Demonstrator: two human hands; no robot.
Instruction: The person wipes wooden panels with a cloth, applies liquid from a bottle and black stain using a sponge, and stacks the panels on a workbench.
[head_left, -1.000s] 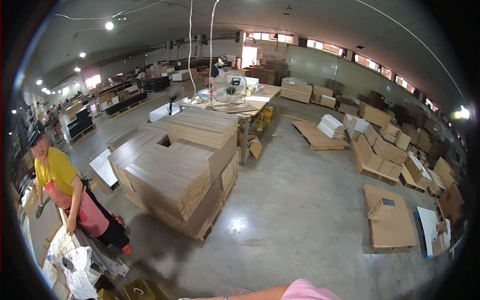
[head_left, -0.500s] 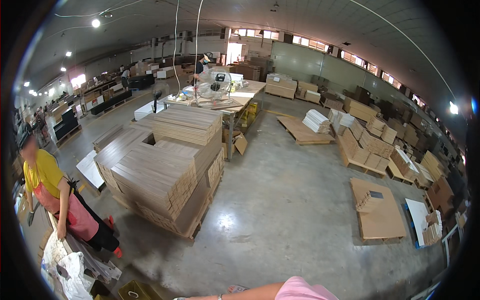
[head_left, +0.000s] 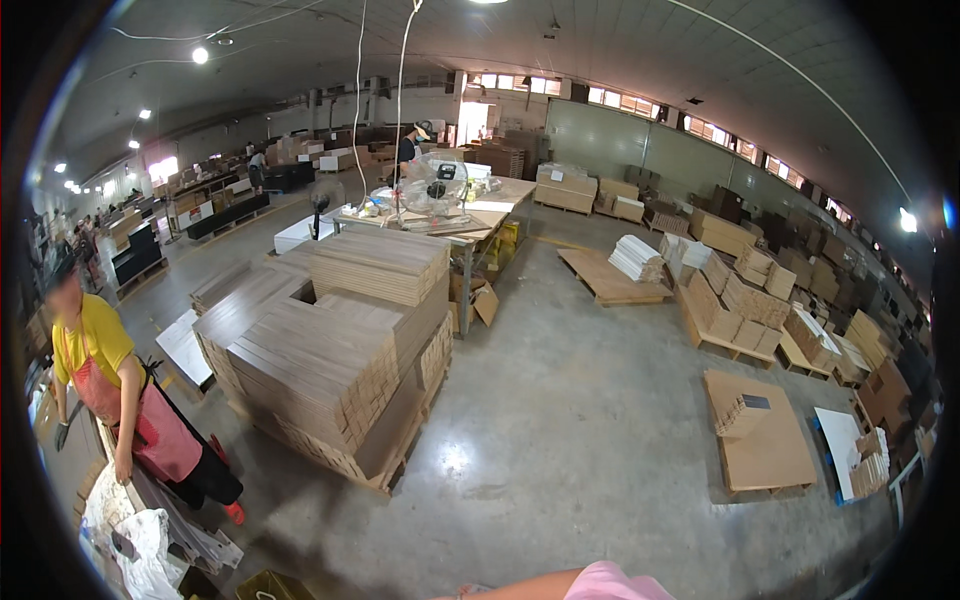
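A bare forearm with a pink sleeve crosses the lower edge, reaching in from the right toward the left; it appears to be my right arm. The hand at its end falls below the picture. My left hand and arm do not show. Ahead and to the left, apart from the arm, a large stack of grey-brown wood-grain boards rests on a wooden pallet.
At left, a person in a yellow shirt and pink apron stands by boards and white cloth. Behind the stack is a worktable with another person. Pallets of panels line the right side of the concrete floor.
The view has tilted and shifted slightly, so the near things sit lower. My forearm has sunk further below the lower edge, taking the hand out of sight. The apron-wearing person stays beside the boards.
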